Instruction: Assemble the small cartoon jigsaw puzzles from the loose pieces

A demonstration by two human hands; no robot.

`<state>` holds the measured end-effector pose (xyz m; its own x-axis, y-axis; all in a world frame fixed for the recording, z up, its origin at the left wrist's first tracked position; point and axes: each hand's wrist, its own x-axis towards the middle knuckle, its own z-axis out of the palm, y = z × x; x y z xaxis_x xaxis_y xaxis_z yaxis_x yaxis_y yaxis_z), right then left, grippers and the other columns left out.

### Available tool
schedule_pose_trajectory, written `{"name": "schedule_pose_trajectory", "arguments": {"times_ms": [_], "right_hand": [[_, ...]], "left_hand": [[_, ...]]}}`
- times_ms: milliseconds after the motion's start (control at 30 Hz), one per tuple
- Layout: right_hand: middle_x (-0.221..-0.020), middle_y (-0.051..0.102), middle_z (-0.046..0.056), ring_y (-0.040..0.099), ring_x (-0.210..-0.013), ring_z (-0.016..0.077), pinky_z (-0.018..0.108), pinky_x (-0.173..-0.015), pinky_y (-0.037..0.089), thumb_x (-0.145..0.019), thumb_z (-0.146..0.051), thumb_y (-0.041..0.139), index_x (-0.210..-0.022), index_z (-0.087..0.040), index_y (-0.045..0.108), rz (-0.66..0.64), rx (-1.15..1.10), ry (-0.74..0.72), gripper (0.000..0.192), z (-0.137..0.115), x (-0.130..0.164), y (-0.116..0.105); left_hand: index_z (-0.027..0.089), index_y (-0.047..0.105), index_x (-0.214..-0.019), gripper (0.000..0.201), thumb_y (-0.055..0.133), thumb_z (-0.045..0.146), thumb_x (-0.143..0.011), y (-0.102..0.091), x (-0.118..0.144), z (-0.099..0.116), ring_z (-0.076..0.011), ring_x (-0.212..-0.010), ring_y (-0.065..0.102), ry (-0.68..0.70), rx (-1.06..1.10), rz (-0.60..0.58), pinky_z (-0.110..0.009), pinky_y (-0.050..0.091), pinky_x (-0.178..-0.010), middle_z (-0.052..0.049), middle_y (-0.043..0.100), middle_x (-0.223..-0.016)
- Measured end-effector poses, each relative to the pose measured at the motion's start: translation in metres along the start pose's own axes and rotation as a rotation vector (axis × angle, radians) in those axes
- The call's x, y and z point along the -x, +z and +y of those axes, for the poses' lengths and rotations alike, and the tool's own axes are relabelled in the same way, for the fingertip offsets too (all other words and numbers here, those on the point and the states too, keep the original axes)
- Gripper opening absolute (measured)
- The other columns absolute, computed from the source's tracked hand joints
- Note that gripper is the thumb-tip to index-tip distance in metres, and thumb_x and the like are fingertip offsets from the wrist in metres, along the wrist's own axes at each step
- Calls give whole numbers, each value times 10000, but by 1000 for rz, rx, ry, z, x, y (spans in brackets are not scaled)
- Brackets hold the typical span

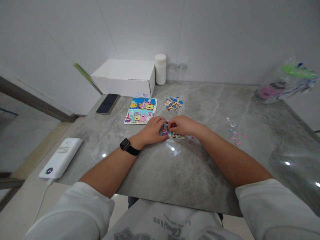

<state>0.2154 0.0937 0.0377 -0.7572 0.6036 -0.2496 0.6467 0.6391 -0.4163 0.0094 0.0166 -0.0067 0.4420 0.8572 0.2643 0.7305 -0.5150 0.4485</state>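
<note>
Here a glossy grey table [175,178] meets pale walls [215,43], left hand [153,131] spread, right hand [183,124] pinched over a puzzle [182,136]

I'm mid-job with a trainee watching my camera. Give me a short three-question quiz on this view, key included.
1. Multiple choice: where are the left hand and right hand?
A) at the phone
B) at the puzzle
C) at the power bank

2. True or false: the watch is worn on the right wrist.

3. Fill in the blank: the white bottle stands between the white box and two clear ____.

Key:
1. B
2. False; the watch is on the left.
3. jars
</note>
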Motion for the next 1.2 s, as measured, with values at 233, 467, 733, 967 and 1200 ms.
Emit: {"name": "schedule_pose_trajectory", "arguments": {"times_ms": [233, 467, 733, 967, 1200], "right_hand": [[-907, 809, 5, 700, -797, 148, 231, -688, 413, -867, -189, 707, -1004, -221, 796, 16, -13, 18, 167, 0, -2, 3], [-901, 811, 10, 696, -801, 155, 242, -702, 407, -878, -202, 702, -995, -225, 812, 16, 31, 12, 162, -2, -1, 2], [-912, 812, 18, 687, -802, 162, 254, -703, 399, -872, -223, 710, -993, -222, 822, 35, 79, -13, 165, 0, -4, 5], [-949, 815, 22, 695, -828, 170, 258, -713, 402, -867, -227, 718, -1012, -227, 820, 40, 86, 10, 177, -2, -4, 6], [-976, 817, 28, 698, -833, 172, 260, -699, 396, -874, -246, 726, -1006, -226, 805, 37, 87, 20, 156, -1, -4, 8]], "left_hand": [[257, 596, -1230, 507, 820, 416, -804, -1, 0, 1, -328, -1281, 579, -4, -6, -4, -523, 477, -1119, -112, 612, -1337], [250, 597, -1234, 518, 824, 425, -803, 0, 0, 0, -330, -1283, 582, 3, -14, 1, -520, 480, -1119, -118, 613, -1341], [248, 603, -1237, 531, 838, 397, -785, 0, 0, 1, -331, -1290, 580, -13, -4, 3, -524, 478, -1123, -120, 613, -1346], [253, 602, -1236, 526, 832, 406, -788, 0, 0, 1, -330, -1281, 580, -8, -6, -2, -528, 479, -1116, -116, 615, -1337], [254, 600, -1232, 520, 826, 423, -795, 0, 0, -1, -327, -1276, 582, 7, -7, 3, -521, 479, -1115, -113, 615, -1332]]}}
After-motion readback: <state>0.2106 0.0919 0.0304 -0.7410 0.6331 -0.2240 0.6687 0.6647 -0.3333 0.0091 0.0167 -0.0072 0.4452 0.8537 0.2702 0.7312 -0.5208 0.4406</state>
